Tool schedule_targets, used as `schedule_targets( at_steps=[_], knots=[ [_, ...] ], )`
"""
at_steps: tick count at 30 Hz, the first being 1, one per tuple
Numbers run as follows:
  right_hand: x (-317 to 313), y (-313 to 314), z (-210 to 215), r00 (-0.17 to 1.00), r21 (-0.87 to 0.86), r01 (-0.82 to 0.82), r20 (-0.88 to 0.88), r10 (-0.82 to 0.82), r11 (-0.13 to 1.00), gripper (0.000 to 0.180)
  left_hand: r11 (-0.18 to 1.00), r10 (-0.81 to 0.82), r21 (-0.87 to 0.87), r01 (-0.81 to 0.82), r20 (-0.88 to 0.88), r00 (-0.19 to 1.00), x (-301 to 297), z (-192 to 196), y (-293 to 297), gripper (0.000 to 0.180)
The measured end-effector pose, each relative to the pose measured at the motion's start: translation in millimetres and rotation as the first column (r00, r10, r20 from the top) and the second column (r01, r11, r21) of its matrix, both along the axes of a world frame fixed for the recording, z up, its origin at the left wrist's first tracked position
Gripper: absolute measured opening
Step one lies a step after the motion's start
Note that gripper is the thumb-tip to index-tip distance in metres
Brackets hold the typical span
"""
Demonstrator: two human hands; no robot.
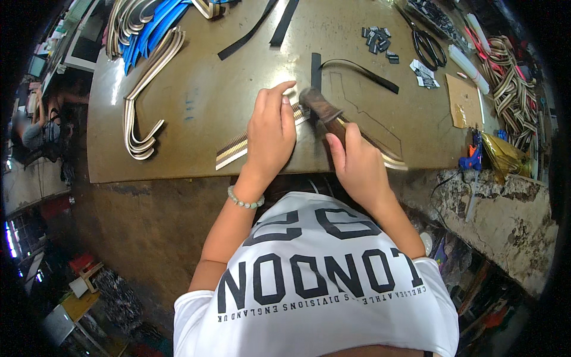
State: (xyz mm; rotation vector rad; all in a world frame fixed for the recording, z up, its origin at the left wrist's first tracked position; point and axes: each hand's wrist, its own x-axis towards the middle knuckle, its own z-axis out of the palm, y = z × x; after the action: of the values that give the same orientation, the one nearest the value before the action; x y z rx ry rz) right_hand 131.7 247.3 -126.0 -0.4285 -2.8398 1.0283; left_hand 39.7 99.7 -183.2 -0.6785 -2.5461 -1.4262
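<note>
My left hand (272, 128) presses a striped brown, beige and white strap (233, 151) down near the table's front edge. Its thumb and forefinger point away from me, and its other fingertips are hidden. In my right hand (361, 163) is a dark wooden mallet-like tool (321, 109), gripped by its handle; its thick head is blurred over the strap, just right of the left fingers. The strap runs on beneath the tool and comes out on the right. A black strip (316, 70) meets it at the middle, and a thin black band (363, 72) curves off to the right.
Bundled striped straps (138, 110) and blue strips (159, 30) lie at the left. Black strips (284, 24), small dark tabs (376, 40), black scissors (427, 47) and brown card (464, 101) are farther back. A blue glue gun (471, 156) sits by the right edge.
</note>
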Motion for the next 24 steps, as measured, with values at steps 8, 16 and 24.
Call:
schedule_targets(
  at_steps=[8, 16, 24],
  knots=[
    [20, 2, 1, 0.997, -0.083, 0.005, -0.076, -0.011, 0.997, 0.029, 0.992, -0.023, 0.127, 0.01, 0.108, 0.994, 0, 2, -3, 0.022],
    [42, 50, -13, 0.984, -0.075, 0.162, -0.066, -0.167, 0.984, 0.034, 0.944, 0.049, -0.314, -0.099, -0.165, 0.985, 14, 19, -18, 0.031],
    [38, 142, -37, 0.753, 0.348, 0.652, -0.197, -0.627, 0.674, 0.047, 0.917, -0.299, -0.342, 0.205, -0.249, 0.921, -10, 28, -12, 0.016]
  ],
)
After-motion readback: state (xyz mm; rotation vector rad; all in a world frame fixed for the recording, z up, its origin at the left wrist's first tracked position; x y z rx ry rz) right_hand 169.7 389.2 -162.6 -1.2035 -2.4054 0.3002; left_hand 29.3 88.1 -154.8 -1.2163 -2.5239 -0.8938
